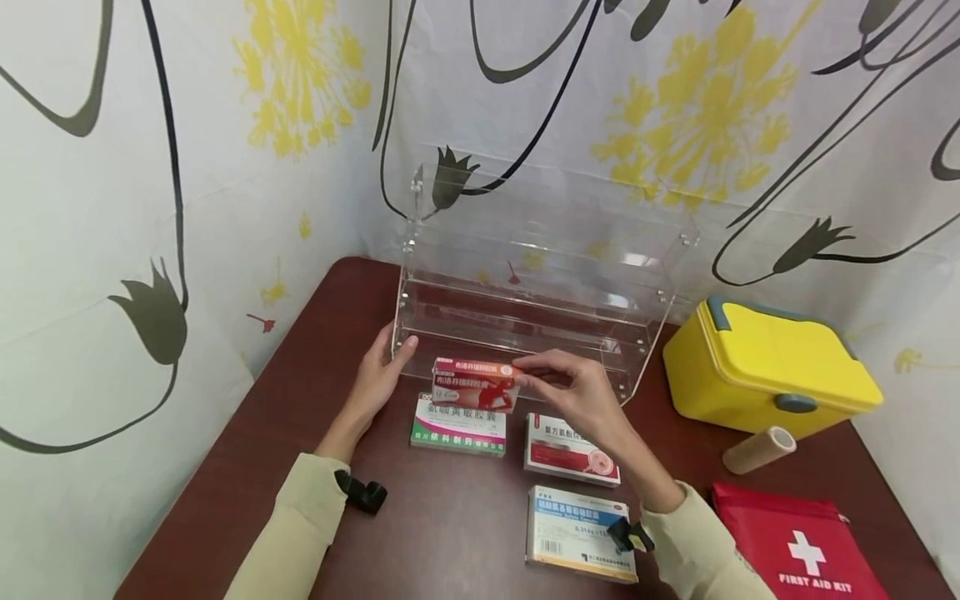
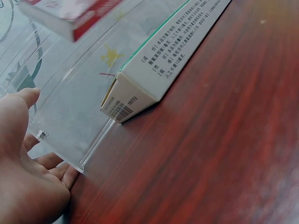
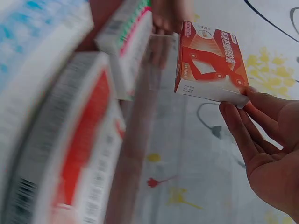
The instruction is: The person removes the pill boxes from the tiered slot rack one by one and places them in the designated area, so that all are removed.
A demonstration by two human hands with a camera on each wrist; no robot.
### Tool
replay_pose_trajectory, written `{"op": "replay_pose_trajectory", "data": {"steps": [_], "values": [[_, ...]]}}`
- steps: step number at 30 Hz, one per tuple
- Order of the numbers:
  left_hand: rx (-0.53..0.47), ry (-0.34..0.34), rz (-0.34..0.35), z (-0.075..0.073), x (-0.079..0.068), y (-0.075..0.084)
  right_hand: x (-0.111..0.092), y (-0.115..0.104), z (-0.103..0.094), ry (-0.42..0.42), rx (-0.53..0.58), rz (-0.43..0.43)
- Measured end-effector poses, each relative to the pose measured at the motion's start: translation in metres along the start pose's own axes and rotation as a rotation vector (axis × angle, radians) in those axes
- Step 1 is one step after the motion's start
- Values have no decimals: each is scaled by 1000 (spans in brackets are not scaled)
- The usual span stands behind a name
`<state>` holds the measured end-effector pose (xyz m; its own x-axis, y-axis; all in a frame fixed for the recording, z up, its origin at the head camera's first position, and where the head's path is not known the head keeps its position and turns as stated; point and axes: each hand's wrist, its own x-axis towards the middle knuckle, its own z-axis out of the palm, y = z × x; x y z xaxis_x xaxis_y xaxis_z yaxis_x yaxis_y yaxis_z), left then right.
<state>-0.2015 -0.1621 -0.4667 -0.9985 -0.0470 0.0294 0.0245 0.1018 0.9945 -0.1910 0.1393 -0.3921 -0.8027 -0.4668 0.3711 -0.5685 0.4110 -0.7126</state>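
Observation:
My right hand (image 1: 573,387) pinches a red and orange medicine box (image 1: 474,385) by its right end, between thumb and fingers. In the right wrist view the red medicine box (image 3: 212,60) is held up in front of the clear rack. My left hand (image 1: 375,375) holds the lower left side panel of a clear acrylic rack (image 1: 525,325), thumb on one side and fingers on the other. Just below the red box lies a white, green and pink medicine box (image 1: 459,429). A white and red medicine box (image 1: 572,450) lies beneath my right hand.
A white and blue medicine box (image 1: 581,533) lies nearer on the brown table (image 1: 420,533). To the right stand a yellow case (image 1: 772,358) with a grey latch, a tan roll (image 1: 759,450) and a red first aid pouch (image 1: 802,542). Patterned curtains hang behind.

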Motion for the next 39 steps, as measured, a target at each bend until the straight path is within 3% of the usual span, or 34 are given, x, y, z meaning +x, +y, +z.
{"op": "replay_pose_trajectory", "data": {"steps": [3, 9, 11, 18, 27, 32, 39], "values": [[-4, 6, 3, -2, 0, 3, -7, -1, 3, -18, 7, 30], [-12, 23, 2, -3, 14, -27, -10, -33, 3, -5, 1, 89], [-14, 29, 8, -2, 17, -34, -13, -34, 4, -1, -4, 111], [-21, 39, 31, -1, 17, -33, -27, -35, 8, -70, 77, 157], [-19, 48, 27, -1, 17, -32, -46, -9, 26, -255, 369, 350], [-22, 52, 20, 0, 18, -34, -51, 5, 30, -281, 373, 369], [-13, 33, 12, 1, 16, -35, -59, 8, 36, -325, 382, 445]]}}
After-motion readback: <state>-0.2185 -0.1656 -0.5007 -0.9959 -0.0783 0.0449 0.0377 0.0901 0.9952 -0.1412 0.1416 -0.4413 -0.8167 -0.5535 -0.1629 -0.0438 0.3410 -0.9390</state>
